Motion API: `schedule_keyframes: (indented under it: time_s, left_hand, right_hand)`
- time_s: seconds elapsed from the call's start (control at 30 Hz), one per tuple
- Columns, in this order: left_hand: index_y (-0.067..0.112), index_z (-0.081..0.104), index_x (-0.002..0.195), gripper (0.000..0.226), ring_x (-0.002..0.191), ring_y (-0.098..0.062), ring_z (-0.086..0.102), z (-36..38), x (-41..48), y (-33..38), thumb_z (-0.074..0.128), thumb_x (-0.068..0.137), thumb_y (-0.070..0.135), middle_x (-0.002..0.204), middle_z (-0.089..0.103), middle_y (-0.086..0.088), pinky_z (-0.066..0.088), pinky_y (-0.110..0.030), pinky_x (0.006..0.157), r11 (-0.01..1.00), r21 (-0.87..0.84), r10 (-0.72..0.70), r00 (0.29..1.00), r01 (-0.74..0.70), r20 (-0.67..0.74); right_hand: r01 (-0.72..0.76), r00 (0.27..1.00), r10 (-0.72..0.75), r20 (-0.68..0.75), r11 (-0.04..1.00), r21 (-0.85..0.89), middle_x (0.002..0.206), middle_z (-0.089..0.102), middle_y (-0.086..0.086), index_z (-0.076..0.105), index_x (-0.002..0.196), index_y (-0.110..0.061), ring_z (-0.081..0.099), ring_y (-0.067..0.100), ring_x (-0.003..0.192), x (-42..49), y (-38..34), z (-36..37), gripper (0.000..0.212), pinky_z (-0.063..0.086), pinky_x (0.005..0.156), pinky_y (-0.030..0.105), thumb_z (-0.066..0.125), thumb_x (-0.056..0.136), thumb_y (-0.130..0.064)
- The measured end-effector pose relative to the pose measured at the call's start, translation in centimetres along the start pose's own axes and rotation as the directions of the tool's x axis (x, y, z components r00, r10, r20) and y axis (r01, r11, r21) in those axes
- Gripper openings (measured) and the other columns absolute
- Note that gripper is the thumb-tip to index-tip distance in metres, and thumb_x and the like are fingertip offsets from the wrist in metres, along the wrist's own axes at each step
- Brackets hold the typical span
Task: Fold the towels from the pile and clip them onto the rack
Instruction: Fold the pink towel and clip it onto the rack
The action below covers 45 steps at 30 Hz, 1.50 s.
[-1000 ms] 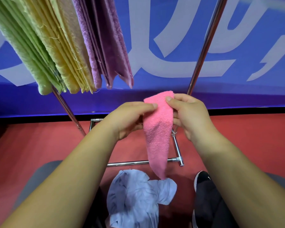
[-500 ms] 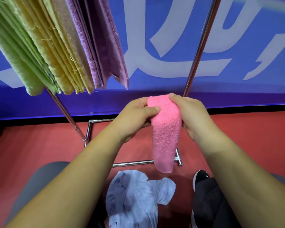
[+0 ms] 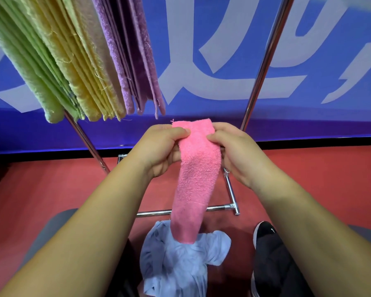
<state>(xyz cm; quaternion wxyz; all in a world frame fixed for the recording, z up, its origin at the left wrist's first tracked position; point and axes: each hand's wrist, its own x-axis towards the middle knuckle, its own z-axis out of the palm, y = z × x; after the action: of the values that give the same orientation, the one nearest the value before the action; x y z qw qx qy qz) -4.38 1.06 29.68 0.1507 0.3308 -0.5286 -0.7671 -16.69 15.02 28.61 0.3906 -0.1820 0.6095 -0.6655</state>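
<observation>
A pink towel, folded into a narrow strip, hangs in front of me. My left hand pinches its upper left edge with thumb on top. My right hand pinches the upper right edge. The strip's lower end dangles over a crumpled light blue towel on the floor. Above left, green, yellow and purple folded towels hang from the chrome rack, whose clips are out of sight.
The rack's slanted legs and base bars stand on the red floor just beyond my hands. A blue banner wall is close behind. My black shoe sits at lower right, grey trouser knees at both sides.
My hands have shifted on the pink towel's top; both thumbs now pinch lower across its front. The strip hangs longer, its end reaching down over the blue towel.
</observation>
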Motion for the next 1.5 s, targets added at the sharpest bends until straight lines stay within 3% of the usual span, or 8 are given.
schedule_keyframes:
  time_s: [0.2, 0.27, 0.4, 0.57, 0.83, 1.03, 1.27, 1.5]
  left_hand:
    - [-0.012, 0.068, 0.121, 0.025, 0.079, -0.024, 0.078, -0.3, 0.2, 0.1, 0.061, 0.103, 0.003, 0.105, 0.079, -0.025, 0.066, -0.035, 0.068, 1.0, 0.009, -0.003, 1.0, 0.003, -0.027]
    - [-0.013, 0.066, 0.125, 0.029, 0.089, -0.029, 0.074, -0.4, 0.4, 0.0, 0.062, 0.103, 0.005, 0.117, 0.074, -0.032, 0.065, -0.048, 0.085, 1.0, 0.004, 0.007, 0.999, -0.007, -0.034]
    - [-0.011, 0.066, 0.127, 0.03, 0.1, -0.031, 0.068, 0.0, 0.6, 0.0, 0.061, 0.104, 0.007, 0.108, 0.074, -0.023, 0.056, -0.052, 0.103, 0.998, -0.069, 0.011, 1.0, -0.012, -0.002]
    - [-0.005, 0.068, 0.131, 0.032, 0.103, -0.024, 0.073, 0.6, 0.2, -0.4, 0.062, 0.103, 0.009, 0.105, 0.077, -0.01, 0.06, -0.044, 0.102, 0.993, -0.112, -0.024, 0.986, 0.043, 0.164]
    - [-0.008, 0.066, 0.127, 0.036, 0.099, -0.022, 0.073, 1.1, 0.2, -2.0, 0.074, 0.096, 0.009, 0.11, 0.078, -0.014, 0.059, -0.041, 0.105, 0.968, 0.24, -0.106, 0.983, 0.068, 0.149]
    - [0.011, 0.073, 0.114, 0.013, 0.096, -0.019, 0.072, 1.8, 0.0, -1.8, 0.069, 0.101, 0.015, 0.102, 0.079, -0.008, 0.055, -0.047, 0.106, 0.986, 0.17, -0.021, 0.993, 0.001, 0.112]
    - [-0.014, 0.066, 0.127, 0.032, 0.087, -0.028, 0.078, 1.1, 0.0, -0.9, 0.064, 0.102, 0.005, 0.107, 0.076, -0.022, 0.067, -0.037, 0.073, 0.984, -0.144, -0.103, 0.994, 0.105, 0.027]
    - [-0.005, 0.071, 0.124, 0.033, 0.107, -0.03, 0.077, -0.1, -0.1, -0.2, 0.064, 0.093, -0.012, 0.118, 0.077, -0.023, 0.064, -0.035, 0.091, 1.0, -0.006, 0.017, 0.995, -0.016, 0.095]
  right_hand:
    - [0.083, 0.996, -0.083, -0.013, 0.996, -0.04, 0.112, 0.08, 0.021, 0.074, 0.124, -0.004, 0.076, 0.035, 0.106, 0.2, 0.4, -0.2, 0.025, 0.059, 0.1, 0.054, 0.064, 0.102, 0.0]
    - [0.149, 0.988, -0.152, -0.041, 0.987, -0.065, 0.109, 0.08, 0.02, 0.072, 0.126, -0.004, 0.077, 0.033, 0.102, 0.2, 0.5, -0.2, 0.025, 0.059, 0.097, 0.053, 0.068, 0.101, -0.002]
    - [0.28, 0.949, -0.302, -0.094, 0.941, -0.192, 0.085, 0.071, 0.004, 0.072, 0.123, -0.019, 0.064, 0.016, 0.077, 0.0, 0.5, -0.3, 0.028, 0.049, 0.074, 0.038, 0.074, 0.097, -0.009]
    - [0.364, 0.882, -0.436, -0.178, 0.871, -0.33, 0.088, 0.068, -0.014, 0.081, 0.107, -0.026, 0.063, 0.003, 0.085, -0.2, 0.0, -1.1, 0.02, 0.051, 0.081, 0.023, 0.075, 0.097, -0.011]
    - [0.279, 0.893, -0.363, -0.267, 0.91, -0.306, 0.109, 0.079, -0.003, 0.083, 0.111, -0.032, 0.072, 0.014, 0.101, 0.6, 0.2, -2.2, 0.028, 0.058, 0.096, 0.038, 0.072, 0.097, -0.009]
    - [0.158, 0.95, -0.218, -0.225, 0.954, -0.256, 0.108, 0.081, -0.008, 0.082, 0.114, -0.033, 0.071, 0.008, 0.088, 0.6, 0.3, -1.9, 0.032, 0.057, 0.086, 0.034, 0.069, 0.095, -0.012]
    - [0.099, 0.982, -0.131, -0.134, 0.97, -0.22, 0.091, 0.079, -0.01, 0.084, 0.106, -0.032, 0.066, 0.01, 0.08, 0.6, 0.7, -1.1, 0.021, 0.052, 0.079, 0.035, 0.071, 0.09, -0.027]
    - [0.192, 0.971, -0.218, -0.097, 0.955, -0.226, 0.089, 0.077, -0.003, 0.083, 0.107, -0.019, 0.067, 0.011, 0.082, 0.7, 0.9, -0.8, 0.027, 0.052, 0.08, 0.03, 0.068, 0.097, 0.002]
